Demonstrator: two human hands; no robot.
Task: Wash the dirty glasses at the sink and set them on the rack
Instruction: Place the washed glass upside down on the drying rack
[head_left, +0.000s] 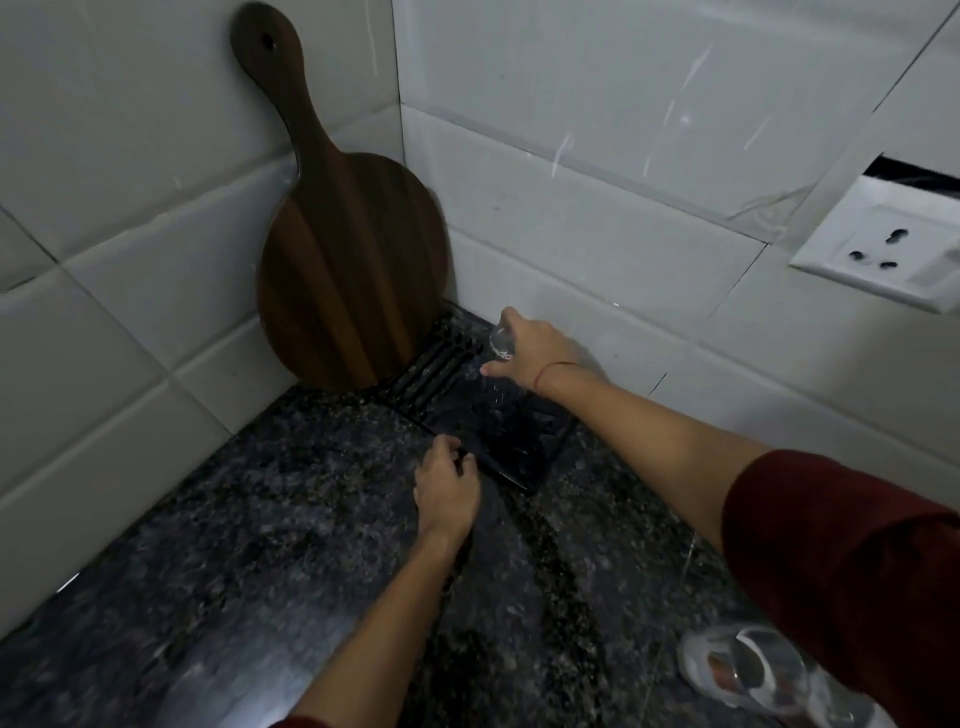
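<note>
A flat black slatted drying rack (483, 415) lay on the speckled dark granite counter (260, 519), at four o'clock from the round, long-handled dark wooden board (353, 270) leaning in the white-tiled corner. The right hand (530, 353) was closed around a clear glass (501, 340) above the rack's far end. The left hand (447, 483), fingers loosely curled, touched the rack's near edge, while more clear glassware (753, 670) stood at five o'clock.

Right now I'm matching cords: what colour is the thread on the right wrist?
Red, a thin thread around the wrist; head view.
</note>
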